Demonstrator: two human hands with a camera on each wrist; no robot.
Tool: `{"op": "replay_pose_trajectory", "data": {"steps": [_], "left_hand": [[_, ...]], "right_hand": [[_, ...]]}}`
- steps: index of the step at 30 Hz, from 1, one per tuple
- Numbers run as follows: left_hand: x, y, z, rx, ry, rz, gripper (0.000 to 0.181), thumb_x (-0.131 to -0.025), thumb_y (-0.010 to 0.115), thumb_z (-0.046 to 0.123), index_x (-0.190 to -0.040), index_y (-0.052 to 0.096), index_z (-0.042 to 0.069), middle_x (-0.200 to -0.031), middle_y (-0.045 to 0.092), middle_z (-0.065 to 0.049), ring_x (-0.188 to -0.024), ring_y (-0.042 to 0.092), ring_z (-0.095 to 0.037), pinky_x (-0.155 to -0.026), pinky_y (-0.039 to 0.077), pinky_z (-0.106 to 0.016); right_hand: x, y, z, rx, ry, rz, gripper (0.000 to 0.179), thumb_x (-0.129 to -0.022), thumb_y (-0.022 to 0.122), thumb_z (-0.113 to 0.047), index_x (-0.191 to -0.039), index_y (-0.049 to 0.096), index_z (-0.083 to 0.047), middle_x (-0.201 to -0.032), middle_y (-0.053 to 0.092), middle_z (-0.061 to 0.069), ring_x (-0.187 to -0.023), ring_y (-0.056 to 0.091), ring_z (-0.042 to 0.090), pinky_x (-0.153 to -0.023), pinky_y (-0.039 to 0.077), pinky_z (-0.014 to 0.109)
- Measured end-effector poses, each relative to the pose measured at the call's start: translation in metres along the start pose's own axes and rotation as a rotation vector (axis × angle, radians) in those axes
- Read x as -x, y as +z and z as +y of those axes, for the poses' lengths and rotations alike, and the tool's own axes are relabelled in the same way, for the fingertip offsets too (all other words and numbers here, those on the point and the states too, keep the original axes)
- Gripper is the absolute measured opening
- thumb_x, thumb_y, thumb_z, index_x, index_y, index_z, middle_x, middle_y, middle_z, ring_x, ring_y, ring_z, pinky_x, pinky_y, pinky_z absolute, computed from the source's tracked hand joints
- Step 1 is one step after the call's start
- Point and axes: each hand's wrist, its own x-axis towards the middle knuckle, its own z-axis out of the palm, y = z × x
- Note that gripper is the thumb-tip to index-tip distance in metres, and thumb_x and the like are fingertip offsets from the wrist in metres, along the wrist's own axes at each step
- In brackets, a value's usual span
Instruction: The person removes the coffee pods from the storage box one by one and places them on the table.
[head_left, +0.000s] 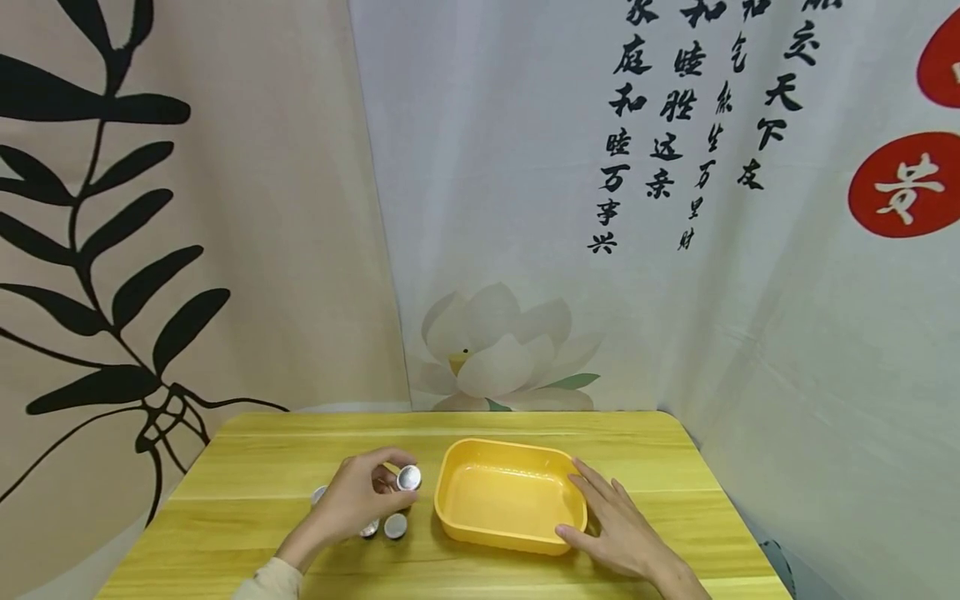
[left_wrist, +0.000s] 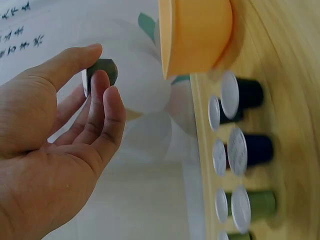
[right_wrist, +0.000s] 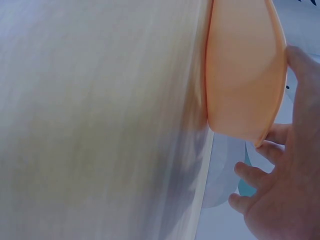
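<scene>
My left hand (head_left: 352, 500) pinches a dark grey-green coffee capsule (left_wrist: 106, 70) between thumb and fingers, raised above the table left of the yellow tray (head_left: 510, 498). In the head view the silvery lid of this held capsule (head_left: 408, 477) shows. Below the left hand, several more coffee capsules stand lid up in rows; the left wrist view shows a black capsule (left_wrist: 250, 93), a dark blue capsule (left_wrist: 259, 149) and a green capsule (left_wrist: 262, 204). My right hand (head_left: 618, 529) rests against the tray's right end, fingers spread, thumb and fingertips touching the rim.
Everything stands on a light wood-grain table (head_left: 630, 450) with rounded far corners. Behind its far edge hangs a cloth backdrop (head_left: 510, 167) with printed writing, a lotus and dark leaves.
</scene>
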Motion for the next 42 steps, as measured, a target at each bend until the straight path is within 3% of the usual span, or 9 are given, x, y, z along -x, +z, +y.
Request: {"op": "replay_pose_trajectory", "data": {"steps": [6,12,21,32,42], "left_hand": [[0.02,-0.02,-0.014,-0.035,-0.063,0.062,0.041,-0.094,0.095,0.031,-0.129,0.078,0.017,-0.124,0.08,-0.003,-0.094,0.073,-0.005,-0.082,0.062,-0.023],[0.039,-0.039,-0.027,-0.096,-0.114,0.141,0.038,-0.092,0.096,0.03,-0.125,0.079,0.02,-0.117,0.082,0.004,-0.097,0.074,-0.002,-0.083,0.062,-0.023],[0.062,-0.06,-0.048,-0.118,-0.22,0.18,0.042,-0.092,0.096,0.029,-0.128,0.078,0.016,-0.122,0.083,0.0,-0.105,0.077,-0.006,-0.083,0.064,-0.023],[0.074,-0.061,-0.084,-0.127,-0.327,0.169,0.046,-0.089,0.098,0.023,-0.129,0.078,0.011,-0.124,0.082,-0.006,-0.107,0.08,-0.021,-0.081,0.068,-0.028],[0.072,-0.052,-0.101,-0.172,-0.357,0.169,0.043,-0.086,0.1,0.019,-0.124,0.08,0.011,-0.118,0.083,-0.004,-0.103,0.08,-0.02,-0.087,0.07,-0.039]], "right_hand": [[0.0,0.0,0.0,-0.012,0.0,-0.004,0.092,-0.104,0.069,-0.071,-0.168,0.052,-0.006,-0.187,0.033,0.008,-0.167,0.044,0.039,-0.134,0.026,0.081],[-0.001,-0.001,0.0,-0.007,-0.005,0.003,0.092,-0.104,0.069,-0.071,-0.167,0.053,-0.006,-0.186,0.034,0.009,-0.167,0.044,0.038,-0.133,0.027,0.081],[0.0,0.0,0.0,-0.02,-0.003,-0.008,0.092,-0.104,0.069,-0.07,-0.167,0.052,-0.005,-0.187,0.033,0.01,-0.167,0.044,0.04,-0.133,0.027,0.082],[0.001,0.0,-0.001,-0.005,-0.005,0.002,0.092,-0.104,0.069,-0.07,-0.167,0.053,-0.005,-0.187,0.034,0.009,-0.167,0.045,0.038,-0.133,0.029,0.081],[0.0,0.0,0.0,-0.006,-0.007,0.003,0.092,-0.104,0.069,-0.07,-0.167,0.053,-0.005,-0.186,0.034,0.01,-0.166,0.045,0.039,-0.132,0.029,0.082]]}}
